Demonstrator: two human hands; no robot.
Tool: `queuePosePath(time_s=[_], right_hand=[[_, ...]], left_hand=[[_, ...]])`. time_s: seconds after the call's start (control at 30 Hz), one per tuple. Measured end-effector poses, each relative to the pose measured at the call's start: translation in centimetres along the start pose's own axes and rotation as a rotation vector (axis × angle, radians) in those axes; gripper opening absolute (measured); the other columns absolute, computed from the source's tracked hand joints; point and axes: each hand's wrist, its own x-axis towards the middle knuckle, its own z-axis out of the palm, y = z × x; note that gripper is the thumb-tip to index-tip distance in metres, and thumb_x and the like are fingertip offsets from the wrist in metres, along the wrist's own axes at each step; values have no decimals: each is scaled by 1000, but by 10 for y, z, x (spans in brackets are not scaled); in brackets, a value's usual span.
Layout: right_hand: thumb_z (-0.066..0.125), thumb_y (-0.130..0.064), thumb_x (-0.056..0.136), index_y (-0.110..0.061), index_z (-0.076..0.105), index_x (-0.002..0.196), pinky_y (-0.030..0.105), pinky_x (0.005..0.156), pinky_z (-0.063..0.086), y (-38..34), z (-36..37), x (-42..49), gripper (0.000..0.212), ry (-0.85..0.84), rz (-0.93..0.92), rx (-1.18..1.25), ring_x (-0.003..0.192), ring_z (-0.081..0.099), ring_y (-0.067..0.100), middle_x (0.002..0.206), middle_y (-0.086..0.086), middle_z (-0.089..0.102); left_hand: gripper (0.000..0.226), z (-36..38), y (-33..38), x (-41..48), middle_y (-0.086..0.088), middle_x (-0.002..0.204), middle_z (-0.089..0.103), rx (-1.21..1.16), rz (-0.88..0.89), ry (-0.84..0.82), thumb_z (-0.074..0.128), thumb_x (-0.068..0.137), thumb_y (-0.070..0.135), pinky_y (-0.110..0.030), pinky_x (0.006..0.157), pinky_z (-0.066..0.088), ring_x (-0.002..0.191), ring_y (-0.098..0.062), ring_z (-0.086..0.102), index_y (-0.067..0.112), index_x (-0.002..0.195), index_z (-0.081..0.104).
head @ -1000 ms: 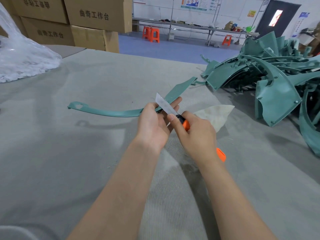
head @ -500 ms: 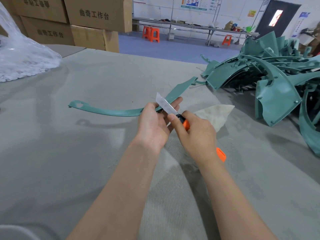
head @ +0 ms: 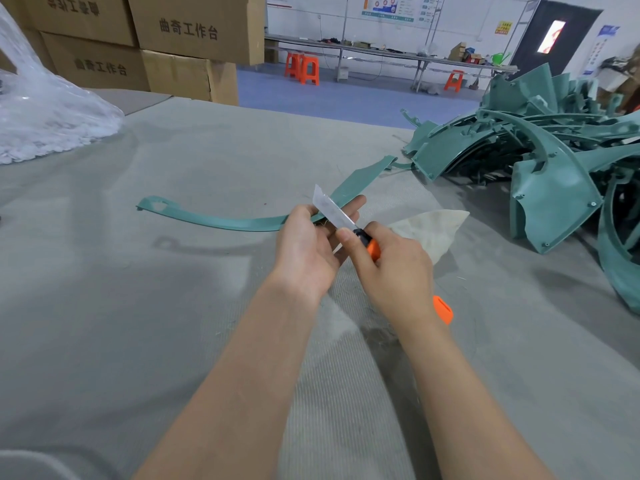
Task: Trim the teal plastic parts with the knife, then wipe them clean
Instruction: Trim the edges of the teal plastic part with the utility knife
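A long curved teal plastic strip (head: 221,221) hangs above the grey felt table (head: 138,323), running from a looped end at the left to a wide end at the upper right. My left hand (head: 311,244) grips the strip near its middle. My right hand (head: 391,268) holds an orange utility knife (head: 372,247), its bare blade (head: 330,211) lying against the strip's edge beside my left fingers. The knife's orange tail (head: 443,310) sticks out behind my wrist. A pale wiping cloth (head: 433,230) lies on the table just beyond my right hand.
A big heap of teal plastic parts (head: 540,161) fills the table's right side. A clear plastic bag (head: 45,119) sits at the far left. Cardboard boxes (head: 166,39) are stacked behind the table, with orange stools (head: 304,69) and a long bench further back.
The strip has shifted very slightly to the right in my left hand. The knife and both hands stay almost where they were.
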Motion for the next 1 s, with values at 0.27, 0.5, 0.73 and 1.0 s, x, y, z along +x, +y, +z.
queuePosePath(time_s=[0.27,0.5,0.73,1.0], right_hand=[[42,-62,92,-19,45,64,27,47,30,14,-9,10,51,118,179,53,50,46,11,45,-3,43],[36,-71,84,-18,42,62,28,47,28,14,-11,7,58,103,178,51,48,43,12,44,-4,39],[45,-65,87,-19,41,62,35,55,38,6,-6,5,52,-14,74,57,55,44,21,47,-3,39],[45,-63,90,-18,42,63,34,51,36,11,-9,6,53,70,119,71,50,43,17,45,-4,38]], left_hand=[[42,2,-5,0,-11,109,71,36,-6,68,27,99,19,-39,109,33,109,-19,62,3,126,55],[44,1,-4,-1,-7,109,72,25,10,68,25,101,21,-38,108,34,112,-17,61,4,123,59],[42,-2,-3,2,-12,106,73,-28,34,28,27,99,19,-41,109,40,104,-23,65,4,123,57],[41,-4,-2,3,-13,104,72,70,36,41,30,98,17,-37,108,38,106,-19,64,2,128,54]])
